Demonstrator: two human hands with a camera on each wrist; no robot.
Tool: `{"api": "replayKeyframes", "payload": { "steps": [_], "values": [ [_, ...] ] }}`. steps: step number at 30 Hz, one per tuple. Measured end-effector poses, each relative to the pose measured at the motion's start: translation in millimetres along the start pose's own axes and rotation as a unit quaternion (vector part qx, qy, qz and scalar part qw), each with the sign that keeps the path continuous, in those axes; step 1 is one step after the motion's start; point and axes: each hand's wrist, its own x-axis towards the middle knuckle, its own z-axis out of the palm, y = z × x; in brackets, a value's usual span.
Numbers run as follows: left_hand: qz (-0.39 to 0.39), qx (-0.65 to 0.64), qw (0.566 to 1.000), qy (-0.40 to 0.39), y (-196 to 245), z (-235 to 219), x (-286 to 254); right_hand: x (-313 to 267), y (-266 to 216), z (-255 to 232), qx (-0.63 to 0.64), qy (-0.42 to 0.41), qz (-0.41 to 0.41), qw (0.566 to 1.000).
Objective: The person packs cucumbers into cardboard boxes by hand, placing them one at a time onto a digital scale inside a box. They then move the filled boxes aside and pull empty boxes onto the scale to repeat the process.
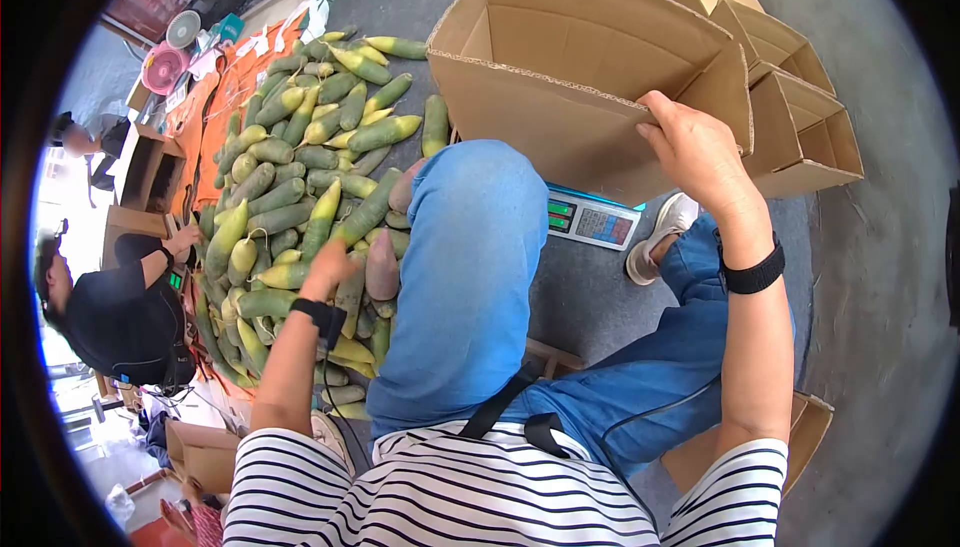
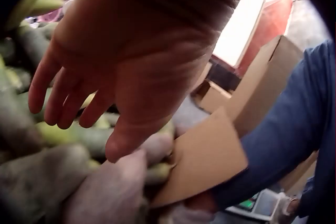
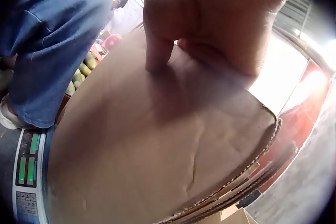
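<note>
My right hand (image 1: 695, 147) grips the near rim of a large open cardboard box (image 1: 560, 112), which stands on a digital scale (image 1: 595, 222). In the right wrist view its thumb (image 3: 159, 50) lies against the box's outer wall. To the left of my knee, my left hand (image 1: 330, 269) is over a big heap of green radishes (image 1: 285, 182), with nothing in its grasp. The left wrist view shows its fingers (image 2: 58, 95) spread loosely just above the radishes. A pinkish radish (image 1: 381, 267) lies right beside that hand.
More open cartons (image 1: 805, 127) stand to the right and behind the big box. Across the heap a person in black (image 1: 125, 312) reaches toward the radishes. An orange sheet (image 1: 215, 107) lies along the heap's far side. My bent knee (image 1: 475, 247) separates heap and scale.
</note>
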Motion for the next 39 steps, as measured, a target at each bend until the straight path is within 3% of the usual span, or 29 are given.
{"api": "replayKeyframes", "payload": {
  "steps": [1,4,6,8,11,14,16,18,19,23,26,28,30,32,34,36,39],
  "values": [
    [-0.072,0.043,0.993,-0.086,-0.2,10.0,-9.5,0.7,-1.9,-1.1,-0.002,-0.001,0.005,1.000],
    [-0.079,0.041,0.995,-0.035,-50.4,70.9,-19.6,3.1,-1.6,3.0,-0.001,0.017,0.001,1.000],
    [-0.092,-0.039,0.994,0.054,-59.8,89.5,-19.4,5.4,-0.6,6.2,-0.005,0.024,-0.001,1.000],
    [-0.098,-0.050,0.992,0.064,-59.9,89.4,-18.9,5.1,2.2,7.7,-0.009,0.038,-0.004,0.999],
    [-0.024,-0.140,0.981,0.130,-55.2,71.2,-10.4,5.3,4.4,13.1,-0.003,0.078,-0.019,0.997],
    [0.055,-0.226,0.948,0.218,-0.7,-3.6,-21.3,5.7,0.7,8.3,-0.003,0.081,-0.009,0.997],
    [0.097,-0.251,0.927,0.259,59.4,-72.9,-35.1,5.9,-1.3,5.0,-0.003,0.033,0.010,0.999],
    [0.167,-0.315,0.875,0.327,116.8,-132.3,-51.3,5.5,-1.3,6.9,-0.004,0.036,0.010,0.999],
    [0.248,-0.382,0.827,0.328,155.8,-161.3,-66.7,4.9,-0.6,8.4,-0.005,0.036,0.010,0.999],
    [0.463,-0.414,0.669,0.408,281.9,-229.2,-95.3,0.6,-0.5,8.5,-0.003,0.054,-0.004,0.999],
    [0.525,-0.326,0.693,0.371,334.9,-241.6,-79.0,-2.0,-2.2,6.5,0.005,0.040,0.002,0.999],
    [0.540,-0.192,0.731,0.369,364.0,-234.6,-67.5,-2.6,-0.1,7.2,0.007,0.041,-0.001,0.999],
    [0.535,-0.203,0.799,0.184,369.9,-218.6,-36.2,-3.9,0.8,7.7,0.015,0.042,-0.010,0.999],
    [0.517,-0.133,0.825,0.184,354.3,-210.3,-19.7,-4.3,1.9,7.1,0.013,0.039,-0.008,0.999],
    [0.477,-0.357,0.798,0.090,326.0,-207.2,-6.5,-4.5,2.2,8.3,0.017,0.031,-0.008,0.999],
    [0.423,-0.393,0.800,0.163,286.1,-202.1,-7.9,-3.4,3.1,8.3,0.022,0.058,-0.024,0.998],
    [0.304,-0.406,0.840,0.192,208.6,-172.6,12.1,-0.7,2.6,5.9,0.018,0.030,0.001,0.999]
  ]
}}
